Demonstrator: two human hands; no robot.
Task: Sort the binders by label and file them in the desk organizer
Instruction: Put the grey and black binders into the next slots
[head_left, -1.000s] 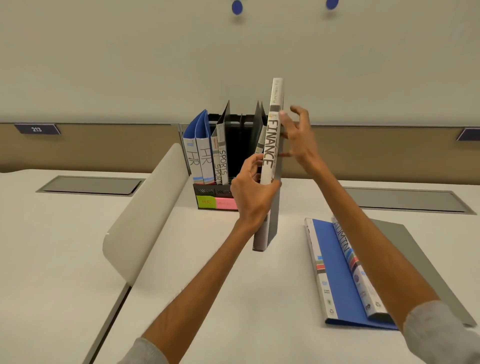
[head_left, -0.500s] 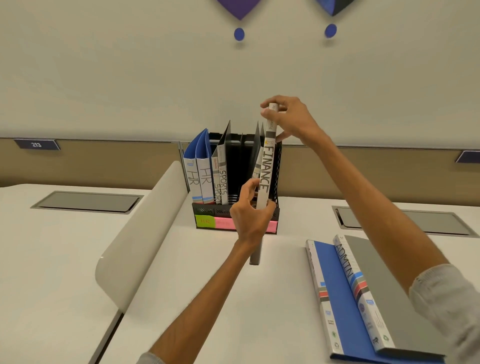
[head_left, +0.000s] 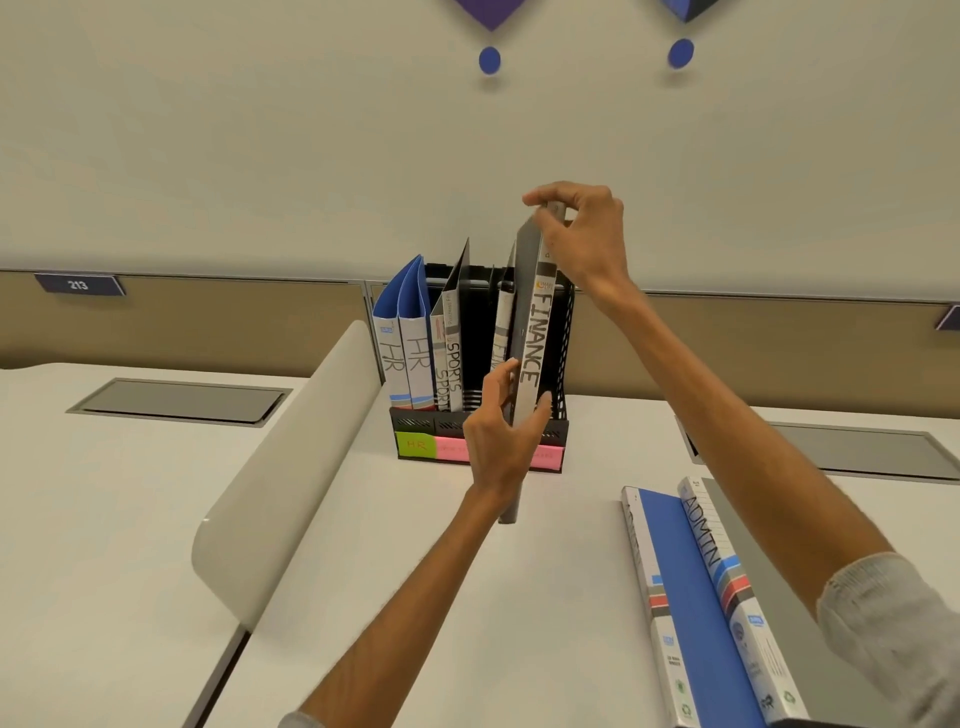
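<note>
Desk organizer (head_left: 421, 422), black mesh. In its left slots: two blue HR binders (head_left: 405, 343), upright. Before its front, our left hand (head_left: 501, 441) pinches the slim grey FINANCE binder (head_left: 532, 343) low, likely steering; above its right slot, our right hand (head_left: 582, 234) grips the white spine's top. Rightward: ADMIN binders (head_left: 711, 561), flat.

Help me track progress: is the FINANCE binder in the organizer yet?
Out. Left hand and right hand hold the FINANCE binder tilted, its bottom end in front of the organizer.

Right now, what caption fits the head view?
Left hand and right hand hold the FINANCE binder in front of the desk organizer.
</note>
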